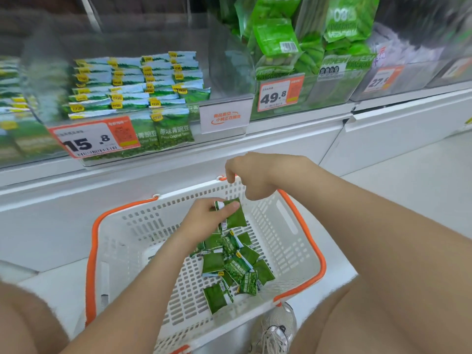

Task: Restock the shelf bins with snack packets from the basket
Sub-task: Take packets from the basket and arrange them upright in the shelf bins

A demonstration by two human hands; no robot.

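My left hand (210, 217) pinches a green packet (237, 217) near the far edge of the basket (273, 218). My right hand (251, 175) curls over that edge; I cannot tell if it holds anything.

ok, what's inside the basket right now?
Loose green snack packets lie piled on the floor of the basket. The left hand pinches one packet above them. Anything beneath the pile or the left forearm is covered.
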